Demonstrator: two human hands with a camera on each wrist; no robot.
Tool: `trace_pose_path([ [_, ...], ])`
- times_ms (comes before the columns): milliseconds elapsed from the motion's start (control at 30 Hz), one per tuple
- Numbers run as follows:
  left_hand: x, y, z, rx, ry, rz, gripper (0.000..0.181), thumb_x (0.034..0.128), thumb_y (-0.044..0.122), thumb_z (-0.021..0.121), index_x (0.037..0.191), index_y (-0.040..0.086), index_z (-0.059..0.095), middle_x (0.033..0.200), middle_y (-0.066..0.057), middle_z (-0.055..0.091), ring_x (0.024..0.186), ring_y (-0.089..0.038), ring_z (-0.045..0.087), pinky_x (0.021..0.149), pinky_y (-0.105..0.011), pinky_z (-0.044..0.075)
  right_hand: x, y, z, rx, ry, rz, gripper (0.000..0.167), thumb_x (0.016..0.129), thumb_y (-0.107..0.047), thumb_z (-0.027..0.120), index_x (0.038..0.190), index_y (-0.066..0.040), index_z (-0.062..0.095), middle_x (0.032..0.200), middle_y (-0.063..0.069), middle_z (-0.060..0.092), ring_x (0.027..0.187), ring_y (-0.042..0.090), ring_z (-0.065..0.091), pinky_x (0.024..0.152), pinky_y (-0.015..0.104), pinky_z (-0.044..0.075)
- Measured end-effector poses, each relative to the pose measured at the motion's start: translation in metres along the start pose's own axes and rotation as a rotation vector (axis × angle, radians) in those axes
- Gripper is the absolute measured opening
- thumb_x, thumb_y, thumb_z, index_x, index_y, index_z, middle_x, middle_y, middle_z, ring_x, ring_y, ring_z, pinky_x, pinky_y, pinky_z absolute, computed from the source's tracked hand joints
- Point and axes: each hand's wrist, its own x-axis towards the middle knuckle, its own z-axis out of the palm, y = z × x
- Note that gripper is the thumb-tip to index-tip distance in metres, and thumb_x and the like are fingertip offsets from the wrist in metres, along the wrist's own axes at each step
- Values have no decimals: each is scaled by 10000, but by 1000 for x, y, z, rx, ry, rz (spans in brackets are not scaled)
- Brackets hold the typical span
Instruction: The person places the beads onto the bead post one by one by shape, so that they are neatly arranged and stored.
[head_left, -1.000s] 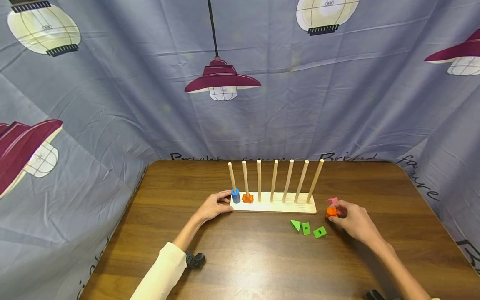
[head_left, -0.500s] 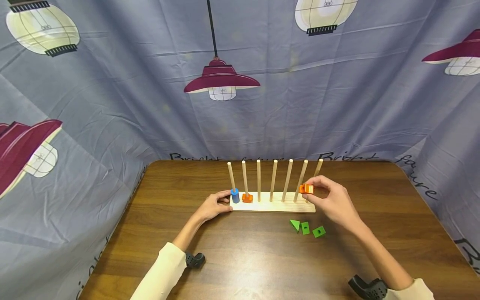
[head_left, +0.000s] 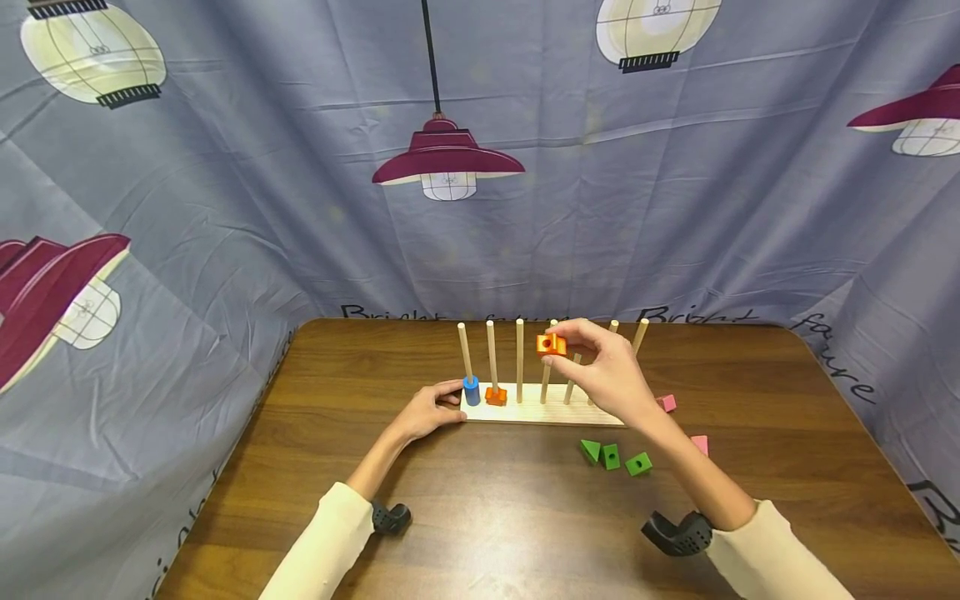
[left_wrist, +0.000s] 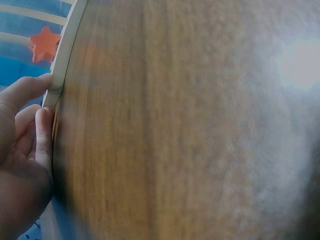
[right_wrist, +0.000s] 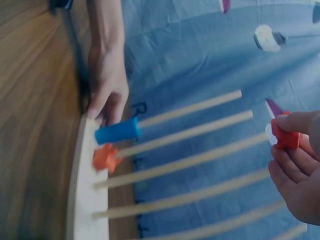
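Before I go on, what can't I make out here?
Head view: right end of the pale wooden peg board, behind the right hand and forearm.
Head view: full shapes of the upper pink block and lower pink block, partly behind that forearm.
Right wrist view: bases of the lowest round wooden pegs, cut off by the bottom edge.

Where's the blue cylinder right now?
Head view: the blue cylinder is at the foot of the leftmost peg, between the left hand and the orange star on the next peg.

Left fingers (left_wrist: 44, 132) gripping end of pale wooden base (left_wrist: 65, 50); orange star (left_wrist: 45, 45) near; brown tabletop (left_wrist: 160, 120) glaring at right.
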Motion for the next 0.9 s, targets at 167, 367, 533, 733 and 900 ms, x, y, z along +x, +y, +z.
trace_pose_path([
  [167, 0, -1, 1, -17, 10, 12, 622, 832, 47, 777, 1391, -78, 533, 1365, -238, 557, 1110, -379, 603, 886, -403, 512, 21, -10, 19, 44, 25, -59, 274, 819, 0, 810, 1071, -36, 711, 977, 70, 726, 889, 183, 679, 831, 320, 550],
  [367, 2, -4, 2, -1, 2, -24, 611, 831, 93, 793, 1392, -1, 573, 1365, -149, 581, 1104, -285, 607, 885, -348, 501, 39, -17, 40, 25, 58, -76, 272, 832, -28, 806, 1082, -71, 708, 1013, 36, 731, 925, 170, 684, 842, 369, 541],
  [533, 4, -4, 1, -14, 0, -22, 609, 829, 112, 799, 1390, 15, 582, 1383, -134, 572, 1109, -270, 598, 903, -380, 500, 48, -18, 53, 23, 66, -65, 270, 845, -51, 798, 1098, -66, 703, 1030, 51, 733, 949, 185, 678, 838, 392, 535],
  [733, 4, -5, 1, 3, -11, -18, 620, 834, 138, 796, 1396, 3, 571, 1394, -143, 562, 1116, -273, 597, 917, -394, 499, 52, -12, 62, -6, 56, 7, 281, 866, -46, 778, 1132, -38, 687, 1009, 79, 731, 914, 199, 667, 795, 342, 517],
  [900, 2, -5, 0, 7, -1, -20, 623, 822, 130, 800, 1390, 3, 576, 1379, -140, 574, 1109, -271, 600, 906, -389, 500, 51, -10, 67, 2, 39, 33, 293, 886, -78, 765, 1162, -35, 677, 1000, 85, 717, 916, 219, 657, 805, 364, 509],
])
